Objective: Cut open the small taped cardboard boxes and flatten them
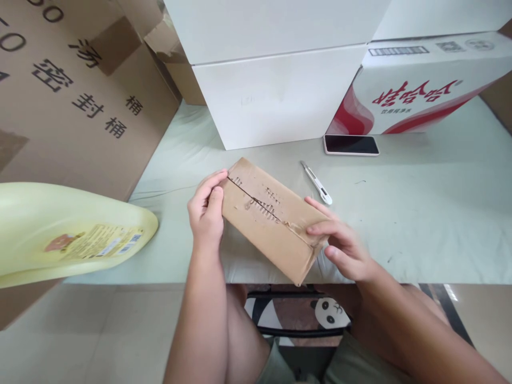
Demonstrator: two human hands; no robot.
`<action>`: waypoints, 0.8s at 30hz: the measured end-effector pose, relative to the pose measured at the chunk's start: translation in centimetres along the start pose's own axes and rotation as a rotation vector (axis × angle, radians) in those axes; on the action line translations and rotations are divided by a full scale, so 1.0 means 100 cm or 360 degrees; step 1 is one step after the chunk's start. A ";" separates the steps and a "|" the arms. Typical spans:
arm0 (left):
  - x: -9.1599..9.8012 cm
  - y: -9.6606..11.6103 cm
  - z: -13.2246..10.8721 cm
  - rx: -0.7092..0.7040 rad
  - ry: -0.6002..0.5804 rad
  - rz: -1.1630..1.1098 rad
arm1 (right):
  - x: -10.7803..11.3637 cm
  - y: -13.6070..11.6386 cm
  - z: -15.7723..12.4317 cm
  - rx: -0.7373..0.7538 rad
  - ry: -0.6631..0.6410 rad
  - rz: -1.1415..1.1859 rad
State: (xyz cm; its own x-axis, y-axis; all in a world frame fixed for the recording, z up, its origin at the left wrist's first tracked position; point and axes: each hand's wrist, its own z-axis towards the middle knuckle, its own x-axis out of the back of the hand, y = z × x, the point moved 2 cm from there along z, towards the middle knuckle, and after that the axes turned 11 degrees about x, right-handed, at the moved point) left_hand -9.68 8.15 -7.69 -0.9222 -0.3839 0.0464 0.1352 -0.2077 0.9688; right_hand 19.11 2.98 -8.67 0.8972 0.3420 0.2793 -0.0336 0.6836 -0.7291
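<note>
A small brown cardboard box (264, 213) is held tilted above the front of the table, its long seam facing up. The seam is closed, and the cardboard around it is scuffed and torn. My left hand (207, 210) grips the box's left end, thumb on the near side and fingers behind. At the right end, my right hand (338, 240) has a finger on the top face by the crumpled corner, with the thumb near the end. Just beyond the box lies a white box cutter (317, 183) with its tip pointing away.
A phone (351, 144) lies in front of a red and white carton (416, 90). Large white boxes (276, 96) stand at the back. On the left are a big printed cardboard carton (80, 96) and a yellow bottle (76, 234). The table's front edge runs near my knees.
</note>
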 end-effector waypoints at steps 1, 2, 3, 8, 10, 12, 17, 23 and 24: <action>0.000 0.000 0.000 0.0007 0.0004 0.0003 | 0.000 -0.001 0.000 -0.0008 0.0015 0.0005; 0.000 0.000 0.001 0.0011 0.0007 0.0014 | 0.000 -0.001 0.000 -0.0015 0.0035 0.0011; 0.000 0.001 0.001 0.0011 0.0009 0.0031 | 0.000 -0.001 0.000 -0.0021 0.0056 0.0015; -0.001 0.003 0.003 -0.0061 -0.0004 0.0090 | 0.001 0.001 -0.001 -0.0057 0.0074 -0.0012; 0.000 0.004 0.003 -0.0109 -0.0013 0.0107 | 0.001 0.002 -0.001 -0.0061 0.0075 -0.0014; 0.001 0.005 0.003 -0.0158 -0.0028 0.0161 | 0.001 0.002 -0.001 -0.0067 0.0077 -0.0006; 0.003 0.009 0.003 -0.0210 -0.0090 0.0296 | 0.001 0.002 -0.001 -0.0108 0.0044 -0.0005; 0.004 0.006 0.003 -0.0218 -0.0101 0.0259 | 0.001 0.002 0.000 -0.0067 0.0068 0.0021; 0.004 0.004 0.004 -0.0217 -0.0087 0.0258 | 0.001 0.002 -0.001 -0.0077 0.0077 0.0014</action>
State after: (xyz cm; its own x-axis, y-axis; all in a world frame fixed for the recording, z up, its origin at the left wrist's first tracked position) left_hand -10.16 8.23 -7.16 -0.9021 -0.3736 0.2159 0.3279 -0.2683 0.9058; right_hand 19.25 3.15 -8.84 0.9173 0.3152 0.2432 -0.0210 0.6482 -0.7612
